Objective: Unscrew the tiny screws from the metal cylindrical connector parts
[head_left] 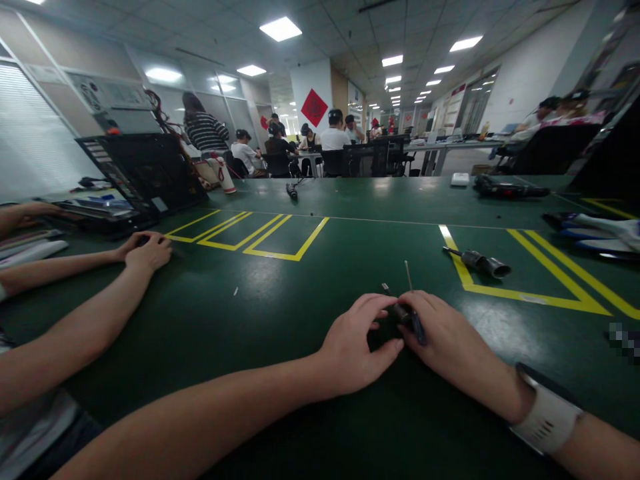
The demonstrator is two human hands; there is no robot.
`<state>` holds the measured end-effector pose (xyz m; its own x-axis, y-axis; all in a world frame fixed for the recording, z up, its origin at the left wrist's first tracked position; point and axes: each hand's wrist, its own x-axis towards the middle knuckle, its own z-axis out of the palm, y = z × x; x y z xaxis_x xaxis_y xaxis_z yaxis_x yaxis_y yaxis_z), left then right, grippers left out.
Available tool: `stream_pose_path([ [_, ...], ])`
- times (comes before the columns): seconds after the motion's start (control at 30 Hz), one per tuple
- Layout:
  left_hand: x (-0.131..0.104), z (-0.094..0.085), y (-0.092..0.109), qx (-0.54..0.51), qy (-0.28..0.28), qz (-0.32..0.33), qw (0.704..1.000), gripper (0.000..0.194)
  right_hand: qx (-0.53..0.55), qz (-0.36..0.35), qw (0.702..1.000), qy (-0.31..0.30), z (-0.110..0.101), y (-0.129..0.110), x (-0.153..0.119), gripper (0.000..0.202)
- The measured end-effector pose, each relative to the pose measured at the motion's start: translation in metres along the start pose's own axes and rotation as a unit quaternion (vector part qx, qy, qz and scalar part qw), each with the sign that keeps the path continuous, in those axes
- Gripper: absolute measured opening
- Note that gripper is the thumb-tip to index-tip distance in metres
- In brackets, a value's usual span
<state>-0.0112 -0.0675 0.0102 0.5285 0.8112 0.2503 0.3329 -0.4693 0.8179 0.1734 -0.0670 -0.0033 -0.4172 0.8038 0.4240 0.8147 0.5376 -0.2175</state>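
Note:
My left hand (357, 343) is curled around a small dark cylindrical part (401, 312), its thumb and fingers meeting near my right fingertips. A short metal tip (385, 287) sticks up from that part. Pinched in my right hand (445, 330) is what looks like a small screwdriver with a dark bluish handle (419, 329); its thin metal shaft (407, 275) points up and away from me. Both hands touch or nearly touch, low over the green table (280, 313). My fingers cover much of both items. Beyond my right hand lies a dark tool head with a metal socket end (479, 261).
Yellow tape (273, 255) marks boxes on the table. At left, a co-worker's hands (149, 253) rest together near a black open case (145, 173). A small dark tool (291, 191), a black power tool (510, 188), a white box (460, 179) and gloves (600, 233) lie farther off.

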Motion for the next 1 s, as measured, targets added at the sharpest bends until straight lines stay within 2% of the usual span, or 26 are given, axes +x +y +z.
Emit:
stream_pose_path([
  [0.1, -0.001, -0.004, 0.002, 0.019, -0.015, -0.017, 1.0, 0.048, -0.079, 0.027, 0.996, 0.005, -0.007, 0.029, 0.002, 0.026],
  [0.2, -0.001, -0.006, 0.002, 0.029, -0.028, -0.032, 0.999, 0.046, -0.109, 0.054, 0.993, 0.009, -0.014, 0.056, 0.0, 0.028],
  [0.33, -0.001, -0.007, 0.001, 0.045, -0.04, -0.036, 0.998, 0.044, -0.146, 0.096, 0.984, 0.015, -0.02, 0.079, -0.003, 0.033],
  [0.67, -0.001, -0.007, 0.003, 0.078, -0.056, -0.026, 0.995, 0.041, -0.183, 0.19, 0.965, 0.009, -0.035, 0.087, -0.002, 0.029],
  [0.83, -0.001, -0.008, 0.003, 0.088, -0.062, -0.032, 0.994, 0.041, -0.181, 0.23, 0.956, 0.025, -0.041, 0.093, -0.002, 0.033],
  [1.0, -0.001, -0.006, 0.0, 0.085, -0.057, -0.029, 0.994, 0.04, -0.154, 0.334, 0.928, 0.06, -0.05, 0.112, -0.004, 0.036],
])
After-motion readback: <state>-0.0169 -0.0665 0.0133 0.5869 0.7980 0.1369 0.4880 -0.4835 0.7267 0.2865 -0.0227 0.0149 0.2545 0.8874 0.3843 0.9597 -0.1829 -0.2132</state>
